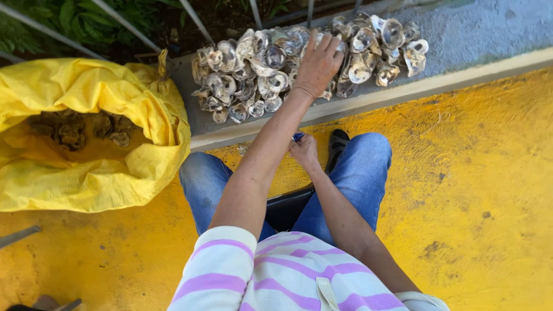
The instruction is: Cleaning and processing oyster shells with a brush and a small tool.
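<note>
My left hand (318, 62) is stretched out to a heap of open oyster shells (253, 75) on a grey concrete ledge (472, 34). Its fingers lie flat on top of the shells, and I cannot see it gripping any of them. My right hand (304, 152) is lower, between my knees, closed around a small blue object (297, 137) whose shape is mostly hidden. I sit with blue jeans (363, 173) and a pink-and-white striped top (288, 276) in view.
A wide-open yellow sack (115, 173) lies to the left with several dark shells (75, 129) inside. The ground (472, 190) is painted yellow. A dark shoe (337, 144) rests by the ledge. Metal rods (196, 20) and green plants (63, 17) stand behind it.
</note>
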